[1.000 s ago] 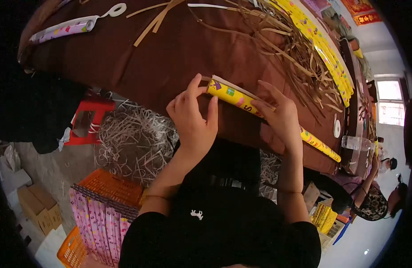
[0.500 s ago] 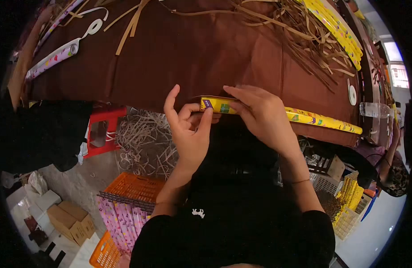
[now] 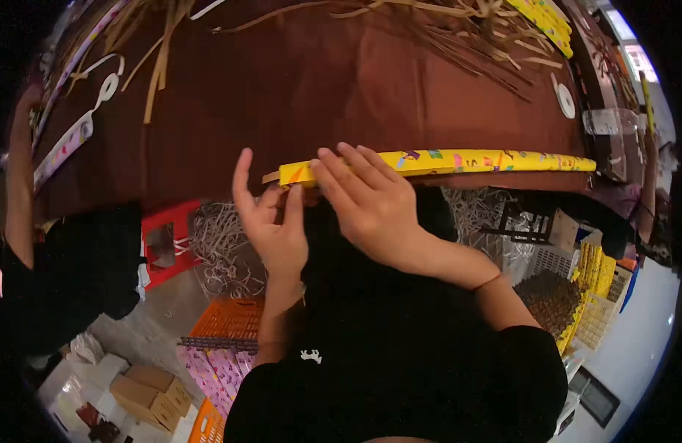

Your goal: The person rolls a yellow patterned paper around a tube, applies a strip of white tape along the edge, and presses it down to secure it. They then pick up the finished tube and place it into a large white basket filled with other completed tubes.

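Note:
A long yellow patterned paper roll [image 3: 488,160] lies along the near edge of the brown-covered table [image 3: 296,96]. My left hand [image 3: 274,229] pinches its left end between thumb and fingers, with the index finger raised. A short brown strip [image 3: 271,177] sticks out of that end. My right hand [image 3: 370,203] rests on the roll just to the right, its fingers stretched out and flat on the yellow paper. The underside of the roll at my left fingers is partly hidden.
Brown strips [image 3: 459,44] and yellow rolls [image 3: 544,26] lie at the back. White tape [image 3: 564,101] and a clear bottle [image 3: 614,121] are at the right. A pink roll [image 3: 64,151] is at the left, near another person's arm [image 3: 19,177]. Below are an orange crate [image 3: 226,321] and a red stool [image 3: 167,214].
Both hands and the roll's left end have shifted left in view. My right hand has turned from a curled pose to flat, and the brown strip now shows at the end.

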Motion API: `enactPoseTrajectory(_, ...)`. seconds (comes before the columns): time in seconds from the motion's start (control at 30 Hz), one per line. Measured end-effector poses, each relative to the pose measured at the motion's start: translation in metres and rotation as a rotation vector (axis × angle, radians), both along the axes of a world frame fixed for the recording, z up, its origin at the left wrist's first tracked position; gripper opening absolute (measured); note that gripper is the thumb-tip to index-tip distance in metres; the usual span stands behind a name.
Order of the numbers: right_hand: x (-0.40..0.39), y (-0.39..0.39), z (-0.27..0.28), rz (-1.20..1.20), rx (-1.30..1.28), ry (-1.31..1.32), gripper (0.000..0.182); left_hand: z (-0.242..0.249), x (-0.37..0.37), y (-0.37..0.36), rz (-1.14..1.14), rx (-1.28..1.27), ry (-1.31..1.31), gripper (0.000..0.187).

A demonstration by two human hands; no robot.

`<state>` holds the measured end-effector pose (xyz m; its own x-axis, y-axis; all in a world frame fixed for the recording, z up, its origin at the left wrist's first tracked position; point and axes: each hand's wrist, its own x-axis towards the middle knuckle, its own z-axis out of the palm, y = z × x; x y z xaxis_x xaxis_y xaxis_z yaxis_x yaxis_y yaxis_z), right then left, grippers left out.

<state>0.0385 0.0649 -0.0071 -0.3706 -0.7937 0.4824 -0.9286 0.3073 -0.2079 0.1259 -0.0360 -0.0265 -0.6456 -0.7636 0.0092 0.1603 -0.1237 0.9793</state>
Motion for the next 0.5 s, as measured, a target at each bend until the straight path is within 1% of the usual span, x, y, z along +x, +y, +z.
enactPoseTrajectory(0.03, 0.002, 0.001, 0.001, 0.000, 0.007, 0.012, 0.037, -0.004, 0.004, -0.002, -0.028, 0.021, 0.000, 0.070)
enactPoseTrajectory(0.07, 0.006, 0.003, 0.000, 0.012, 0.014, 0.004, 0.037, -0.009, 0.010, -0.006, -0.106, -0.061, -0.008, 0.064)
enactPoseTrajectory(0.13, 0.012, 0.005, -0.005, -0.001, 0.014, 0.025, 0.037, -0.016, 0.007, -0.009, -0.064, 0.015, 0.156, 0.057)
enactPoseTrajectory(0.17, 0.013, 0.005, -0.006, 0.000, 0.002, 0.003, 0.038, -0.014, 0.006, -0.007, -0.045, 0.063, 0.128, 0.051)
enactPoseTrajectory(0.23, 0.018, 0.005, -0.007, -0.013, -0.007, -0.044, 0.041, 0.002, 0.006, -0.003, -0.042, -0.046, -0.039, 0.051)
enactPoseTrajectory(0.3, 0.020, 0.006, -0.009, -0.023, 0.017, -0.018, 0.043, 0.001, 0.001, -0.002, -0.090, -0.037, -0.026, 0.051)
enactPoseTrajectory(0.37, 0.024, 0.006, -0.009, -0.022, -0.013, -0.030, 0.043, 0.002, -0.004, -0.001, -0.041, -0.124, -0.155, 0.054)
enactPoseTrajectory(0.4, 0.023, 0.007, -0.010, -0.023, 0.029, -0.016, 0.048, 0.001, -0.005, -0.002, -0.046, -0.128, -0.158, 0.054)
enactPoseTrajectory(0.43, 0.022, 0.008, -0.010, -0.027, 0.025, -0.021, 0.048, -0.001, -0.005, -0.004, -0.046, -0.117, -0.155, 0.054)
enactPoseTrajectory(0.5, 0.018, 0.011, -0.012, -0.013, 0.003, -0.137, 0.059, -0.004, -0.001, -0.010, -0.046, -0.110, -0.159, 0.055)
